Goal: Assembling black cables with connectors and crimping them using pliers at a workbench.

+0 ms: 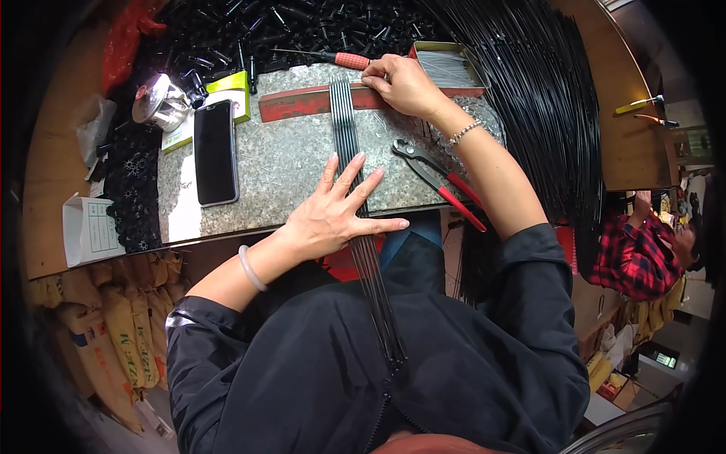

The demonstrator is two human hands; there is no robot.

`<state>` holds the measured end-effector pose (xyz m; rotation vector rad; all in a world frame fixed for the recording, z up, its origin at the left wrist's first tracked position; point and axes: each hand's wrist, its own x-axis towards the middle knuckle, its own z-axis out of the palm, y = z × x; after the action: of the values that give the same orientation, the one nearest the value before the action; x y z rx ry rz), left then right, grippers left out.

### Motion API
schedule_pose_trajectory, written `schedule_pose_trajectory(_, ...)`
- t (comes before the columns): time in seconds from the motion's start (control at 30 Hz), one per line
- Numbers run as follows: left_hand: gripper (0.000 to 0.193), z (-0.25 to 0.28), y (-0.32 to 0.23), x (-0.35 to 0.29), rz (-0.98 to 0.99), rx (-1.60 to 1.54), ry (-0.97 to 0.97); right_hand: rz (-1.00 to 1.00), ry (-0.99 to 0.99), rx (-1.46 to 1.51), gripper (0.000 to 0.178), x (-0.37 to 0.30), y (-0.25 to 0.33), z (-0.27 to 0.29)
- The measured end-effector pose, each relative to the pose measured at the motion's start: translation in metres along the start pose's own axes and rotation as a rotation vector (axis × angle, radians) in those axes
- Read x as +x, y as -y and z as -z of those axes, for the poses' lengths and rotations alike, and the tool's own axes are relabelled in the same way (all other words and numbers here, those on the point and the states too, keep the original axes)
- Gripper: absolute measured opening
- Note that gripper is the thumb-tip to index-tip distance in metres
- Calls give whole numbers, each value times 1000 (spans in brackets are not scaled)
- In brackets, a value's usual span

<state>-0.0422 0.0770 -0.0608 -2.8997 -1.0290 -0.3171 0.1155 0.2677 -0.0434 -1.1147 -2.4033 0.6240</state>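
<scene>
A flat row of thin black rods (pixel 344 125) runs from the work slab toward my chest. My left hand (pixel 329 216) lies across it with fingers spread, pressing the rods near the table's front edge. The rods' far ends rest over a red metal bar (pixel 291 106). Just right of those ends is my right hand (pixel 404 87), its thumb and forefinger pinched together above the bar. Whatever sits in that pinch is too small to make out. Beyond it lies a red-handled screwdriver (pixel 352 60). Red-handled pliers (pixel 439 181) lie open to the right of the rods.
An open box of thin metal pins (pixel 452 69) stands behind my right hand. Long black rods (pixel 541 98) pile at the right. A phone (pixel 215 155), a glass jar (pixel 161 104) and a white box (pixel 92 229) are leftward. Black parts (pixel 265 34) heap at the back. Another person (pixel 643 253) sits far right.
</scene>
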Motion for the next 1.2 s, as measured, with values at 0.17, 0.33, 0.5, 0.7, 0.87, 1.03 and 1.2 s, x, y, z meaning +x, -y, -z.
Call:
schedule_pose_trajectory(0.17,62,1,0,0,-1,1,0,3,-11,40,18,0,-3,-2)
schedule_pose_trajectory(0.33,64,1,0,0,4,-19,17,31,-30,21,18,0,-1,-4)
schedule_pose_trajectory(0.5,67,4,1,2,9,-69,19,4,-26,57,18,5,-7,-6)
schedule_pose_trajectory(0.7,68,3,2,2,7,-72,24,103,-55,45,17,8,-8,-9)
schedule_pose_trajectory(0.87,66,3,1,1,-2,-57,43,98,-55,146,13,6,-5,-11)
schedule_pose_trajectory(1.03,67,5,2,2,-6,-66,51,79,-47,127,12,7,-1,-9)
schedule_pose_trajectory(1.2,68,6,3,3,0,-91,43,195,-2,102,11,11,-7,-4)
